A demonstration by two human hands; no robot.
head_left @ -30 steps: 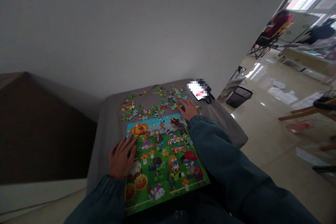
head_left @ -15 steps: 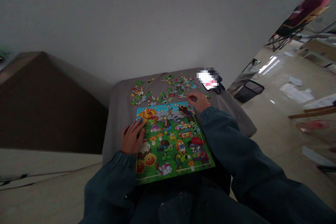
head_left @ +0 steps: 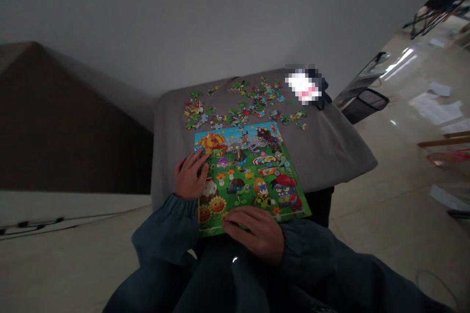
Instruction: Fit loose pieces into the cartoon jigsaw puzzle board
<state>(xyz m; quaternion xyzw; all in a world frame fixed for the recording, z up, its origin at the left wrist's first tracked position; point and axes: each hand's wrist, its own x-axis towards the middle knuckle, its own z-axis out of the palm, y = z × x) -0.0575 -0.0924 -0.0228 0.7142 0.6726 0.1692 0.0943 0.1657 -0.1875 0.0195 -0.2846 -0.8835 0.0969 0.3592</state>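
Note:
A colourful picture board point(head_left: 253, 176) with cartoon plants and figures lies at the front of the cloth-covered table. My left hand point(head_left: 191, 176) rests on the board's left edge, fingers spread and holding nothing. Over the board's near edge, my right hand point(head_left: 259, 232) has its thumb and fingertips brought together beside the sunflower picture. Anything between those fingertips is too small or hidden to make out. Loose jigsaw pieces point(head_left: 257, 102) lie scattered on the cloth beyond the board's far edge.
A grey cloth point(head_left: 330, 142) covers the table, which stands against a pale wall point(head_left: 220, 19). A blurred-out bright object point(head_left: 303, 87) lies at the back right corner. Right of the table, a dark bin point(head_left: 363, 105) stands on the floor. A brown panel point(head_left: 73, 127) is at left.
My right hand has come back from the loose pieces to the board's near edge. The left hand stays on the board's left side. The head view has shifted.

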